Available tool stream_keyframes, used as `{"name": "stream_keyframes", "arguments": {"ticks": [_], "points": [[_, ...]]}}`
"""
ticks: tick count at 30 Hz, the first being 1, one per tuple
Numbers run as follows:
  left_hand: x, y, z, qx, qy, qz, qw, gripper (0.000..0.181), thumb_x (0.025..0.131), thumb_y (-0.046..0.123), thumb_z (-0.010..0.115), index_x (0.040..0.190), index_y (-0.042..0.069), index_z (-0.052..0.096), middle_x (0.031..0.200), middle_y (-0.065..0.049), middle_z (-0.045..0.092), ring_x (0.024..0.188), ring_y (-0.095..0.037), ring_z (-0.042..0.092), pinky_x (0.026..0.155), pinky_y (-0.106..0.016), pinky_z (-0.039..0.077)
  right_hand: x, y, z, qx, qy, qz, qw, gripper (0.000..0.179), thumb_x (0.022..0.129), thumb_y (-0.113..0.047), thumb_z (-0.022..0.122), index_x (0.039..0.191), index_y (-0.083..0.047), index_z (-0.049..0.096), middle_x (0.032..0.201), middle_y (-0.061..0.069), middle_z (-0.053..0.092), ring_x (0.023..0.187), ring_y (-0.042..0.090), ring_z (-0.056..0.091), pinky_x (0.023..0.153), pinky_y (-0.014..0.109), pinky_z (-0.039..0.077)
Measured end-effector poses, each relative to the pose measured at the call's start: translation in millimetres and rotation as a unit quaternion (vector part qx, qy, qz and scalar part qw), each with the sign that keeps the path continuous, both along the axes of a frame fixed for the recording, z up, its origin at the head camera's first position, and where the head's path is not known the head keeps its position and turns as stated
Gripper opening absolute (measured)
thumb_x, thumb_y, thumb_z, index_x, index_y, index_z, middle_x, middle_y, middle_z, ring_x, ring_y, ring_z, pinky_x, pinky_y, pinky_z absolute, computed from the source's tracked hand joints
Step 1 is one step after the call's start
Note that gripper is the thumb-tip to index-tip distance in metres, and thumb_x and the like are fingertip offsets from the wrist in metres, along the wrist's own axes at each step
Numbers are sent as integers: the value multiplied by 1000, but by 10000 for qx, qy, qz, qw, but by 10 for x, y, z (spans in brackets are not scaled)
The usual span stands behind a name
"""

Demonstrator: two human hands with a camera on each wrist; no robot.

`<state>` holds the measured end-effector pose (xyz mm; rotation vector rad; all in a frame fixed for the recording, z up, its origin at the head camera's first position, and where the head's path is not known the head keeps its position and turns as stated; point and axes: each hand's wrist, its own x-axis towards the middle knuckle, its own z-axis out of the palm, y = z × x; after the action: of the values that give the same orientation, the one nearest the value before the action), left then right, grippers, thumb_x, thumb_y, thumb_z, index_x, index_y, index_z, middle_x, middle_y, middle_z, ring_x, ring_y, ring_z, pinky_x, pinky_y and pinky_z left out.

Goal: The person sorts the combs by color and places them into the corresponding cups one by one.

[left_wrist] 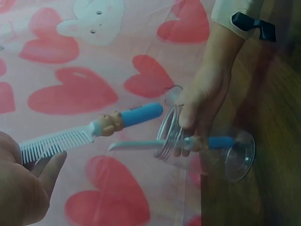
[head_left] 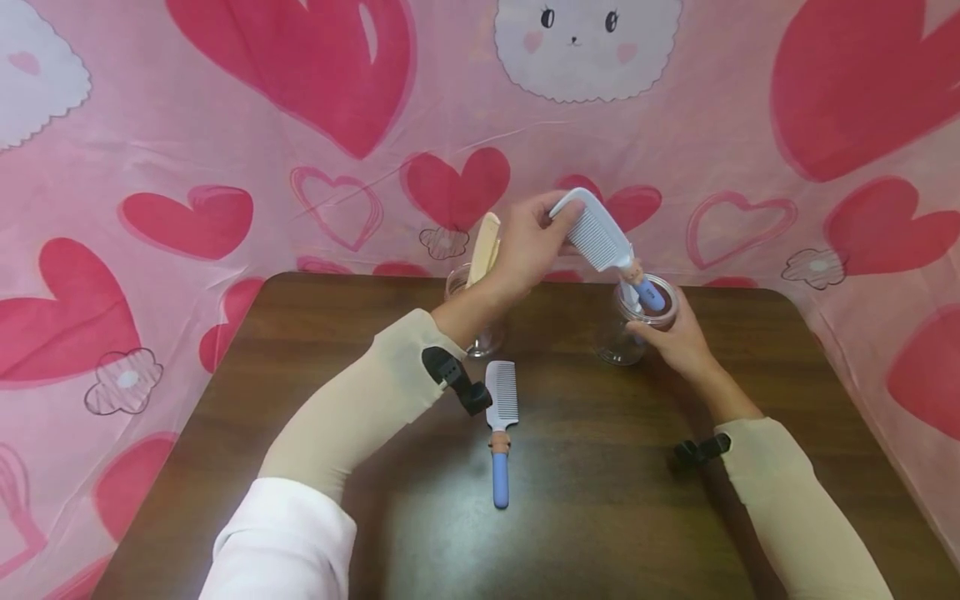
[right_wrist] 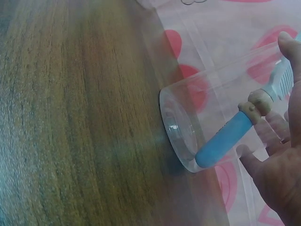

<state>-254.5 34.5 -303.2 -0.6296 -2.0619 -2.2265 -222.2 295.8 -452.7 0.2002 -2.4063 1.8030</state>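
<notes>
My left hand (head_left: 528,242) pinches a pale comb (head_left: 592,237) by its toothed end. The comb's blue handle slants down at the mouth of a clear jar (head_left: 621,343); in the left wrist view the handle's tip is just outside the rim. Around the jar's upper part, my right hand (head_left: 686,337) grips with thumb and fingers. Inside that jar stands another comb (right_wrist: 225,139), blue handle down at the base and teeth up. A third comb (head_left: 500,479) of the same kind lies on the table, teeth away from me.
Behind my left forearm is a second clear jar (head_left: 487,342) with a cream-yellow item (head_left: 483,250) sticking up from it, partly hidden. The brown wooden table (head_left: 600,492) ends at a pink heart-print cloth (head_left: 337,100) hanging behind.
</notes>
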Motion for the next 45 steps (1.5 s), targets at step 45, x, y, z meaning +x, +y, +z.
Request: {"name": "stream_keyframes", "arguments": {"ticks": [45], "points": [[-14,635,-255,-625,-557,24,9965,35,99,23,69,129,6,69,121,-4,73,104,-5,68,77,-15,54,-51,30,-58,84,-56,-27,9999,79,89,2,74,153,0,29,128,-7,48,116,7,48,94,11,41]]}}
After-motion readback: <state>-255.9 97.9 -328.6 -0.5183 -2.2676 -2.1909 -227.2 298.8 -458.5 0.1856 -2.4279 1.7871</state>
